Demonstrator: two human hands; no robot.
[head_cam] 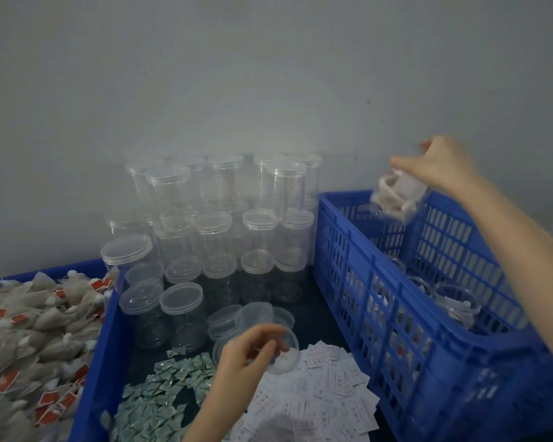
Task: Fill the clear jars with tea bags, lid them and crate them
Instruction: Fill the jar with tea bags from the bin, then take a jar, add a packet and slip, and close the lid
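My right hand point(441, 164) holds a clear jar filled with tea bags point(398, 196) by its top, tilted, above the far end of the blue crate point(364, 260). Inside the crate stand filled jars point(454, 301). My left hand point(249, 349) hovers low in the middle with its fingers curled on a clear lid point(284, 352). A stack of empty lidded clear jars point(224, 218) stands against the wall. Loose tea bags with red tags point(29, 333) fill a blue tray at the left.
Small green packets point(160, 400) and white paper slips point(326, 390) lie on the dark surface in front. Loose clear lids point(224, 317) lie beside my left hand. A grey wall closes the back. The blue tray's wall point(103, 362) runs along the left.
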